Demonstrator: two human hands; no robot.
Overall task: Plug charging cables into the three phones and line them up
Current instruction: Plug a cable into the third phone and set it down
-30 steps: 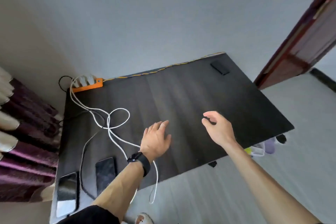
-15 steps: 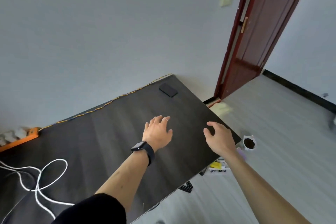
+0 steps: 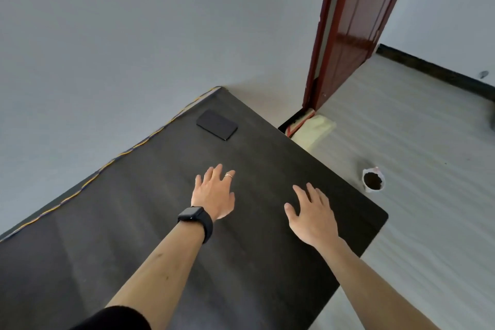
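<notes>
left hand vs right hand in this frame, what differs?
The left hand wears a black watch at the wrist and a thin ring; the right hand wears neither. The left hand lies farther up the dark table, nearer the black phone; the right hand is nearer the table's right edge. Both are open, palm down, fingers spread, holding nothing.

The room is bright with soft, even daylight. The shiny dark red wooden door has a white glare patch. The dark, flat wooden table shows pale sheen streaks. Straight lines bend near the edges. Everything looks slightly soft.
</notes>
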